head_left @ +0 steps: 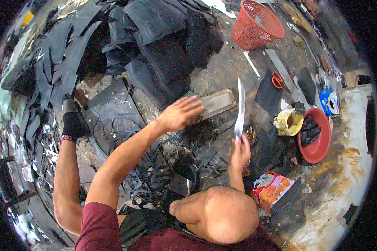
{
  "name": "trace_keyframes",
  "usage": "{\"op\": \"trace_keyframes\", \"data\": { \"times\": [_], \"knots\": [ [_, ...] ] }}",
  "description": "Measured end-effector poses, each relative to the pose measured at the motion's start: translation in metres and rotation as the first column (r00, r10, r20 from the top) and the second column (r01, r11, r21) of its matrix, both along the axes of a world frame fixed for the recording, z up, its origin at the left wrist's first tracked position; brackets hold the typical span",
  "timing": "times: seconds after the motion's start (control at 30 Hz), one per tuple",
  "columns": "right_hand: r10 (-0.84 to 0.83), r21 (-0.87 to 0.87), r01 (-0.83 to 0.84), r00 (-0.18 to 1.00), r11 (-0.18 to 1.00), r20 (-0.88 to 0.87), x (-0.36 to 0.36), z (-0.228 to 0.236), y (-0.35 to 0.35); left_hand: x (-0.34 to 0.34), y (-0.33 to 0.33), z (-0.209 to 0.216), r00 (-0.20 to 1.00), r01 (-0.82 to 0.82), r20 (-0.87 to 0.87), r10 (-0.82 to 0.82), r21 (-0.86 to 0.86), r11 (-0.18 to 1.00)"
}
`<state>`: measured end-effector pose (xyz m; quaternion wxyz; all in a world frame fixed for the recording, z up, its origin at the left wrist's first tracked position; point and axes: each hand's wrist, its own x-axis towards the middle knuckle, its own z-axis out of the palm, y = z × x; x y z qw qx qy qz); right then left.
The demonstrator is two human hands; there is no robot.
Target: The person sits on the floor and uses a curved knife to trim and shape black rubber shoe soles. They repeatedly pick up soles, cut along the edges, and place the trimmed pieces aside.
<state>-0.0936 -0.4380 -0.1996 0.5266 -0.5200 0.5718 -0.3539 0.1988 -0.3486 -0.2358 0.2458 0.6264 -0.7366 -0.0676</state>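
My right hand (240, 152) grips the handle of a long knife (239, 108), its pale blade pointing up and away from me. My left hand (179, 113) is stretched forward with fingers spread, palm down, touching the near end of a rectangular wooden block (215, 103) on the floor. Black rubber scraps and strips (171, 165) lie heaped below both hands. My bent knee (222, 213) fills the lower middle, and my left leg (67, 167) with a black sock (73, 123) reaches out at the left.
Large black rubber sheets (155, 37) pile up at the back. A red mesh basket (256, 24) stands top right, orange scissors (277, 79) beside it. A red bowl (320, 148), a yellow container (288, 122), a blue box (330, 101) and a colourful packet (271, 190) sit right.
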Motion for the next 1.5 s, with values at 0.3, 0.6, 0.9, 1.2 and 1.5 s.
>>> {"op": "trace_keyframes", "data": {
  "times": [0.3, 0.6, 0.9, 1.2, 1.5],
  "knots": [
    [0.245, -0.333, -0.580, 0.700, 0.744, -0.671, 0.079, -0.036, -0.073, -0.016, 0.079, 0.026, 0.940, 0.296, 0.091, -0.328, 0.254, 0.921],
    [0.474, -0.004, -0.744, 0.430, 0.668, -0.768, -0.029, -0.017, 0.031, 0.040, 0.094, 0.000, 0.658, -0.752, -0.169, 0.734, -0.100, 0.651],
    [0.138, -0.346, -0.219, 0.960, 0.912, -0.243, -0.086, 0.173, -0.007, 0.094, 0.020, -0.067, -0.041, -0.756, -0.540, 0.841, 0.567, 0.327],
    [0.140, -0.324, -0.041, 0.948, 0.945, 0.287, -0.071, 0.285, 0.071, 0.078, 0.078, -0.025, -0.462, -0.603, -0.796, 0.392, 0.606, 0.520],
    [0.321, 0.244, -0.474, 0.818, 0.846, 0.477, 0.021, 0.216, 0.106, -0.112, 0.233, 0.150, 0.430, -0.903, -0.373, 0.822, -0.180, 0.391]
  ]
}}
